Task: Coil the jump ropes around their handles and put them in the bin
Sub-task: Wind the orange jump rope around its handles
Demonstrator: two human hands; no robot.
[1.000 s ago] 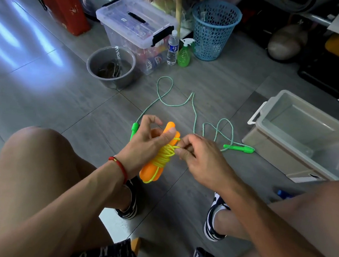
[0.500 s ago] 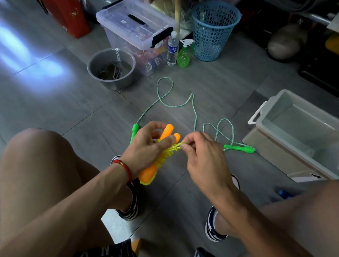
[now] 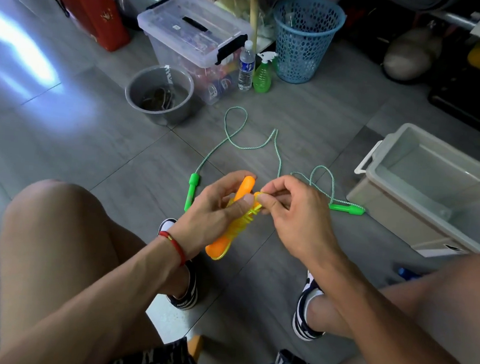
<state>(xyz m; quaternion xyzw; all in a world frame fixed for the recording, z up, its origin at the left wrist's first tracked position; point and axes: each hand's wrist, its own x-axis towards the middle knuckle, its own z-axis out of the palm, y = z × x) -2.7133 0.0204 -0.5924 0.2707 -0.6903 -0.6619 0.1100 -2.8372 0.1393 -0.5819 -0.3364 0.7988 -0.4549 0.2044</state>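
Orange handles point(image 3: 231, 218) of one jump rope sit side by side in the left hand point(image 3: 215, 208), fingers curled round them, thumb pressed over the yellow cord point(image 3: 244, 221) wound about their middle. Right hand point(image 3: 293, 214) pinches the loose cord end at the upper tips of the handles, thumb and forefinger closed on it. A small yellow loop hangs past the lower handle ends. Both hands held above the grey tiled floor point(image 3: 92, 147), between the person's bare knees. Second jump rope, green cord point(image 3: 275, 150), lies uncoiled on the floor beyond the hands; one green handle point(image 3: 191, 189) just left of the left hand, the other green handle point(image 3: 347, 209) to the right, near the bin. Grey bin point(image 3: 386, 199) stands open on the floor at right, nothing visible inside. Further back: grey bucket point(image 3: 159, 92), clear lidded box point(image 3: 192, 40), blue basket point(image 3: 306, 37), water bottle point(image 3: 246, 66), green spray bottle point(image 3: 263, 74).
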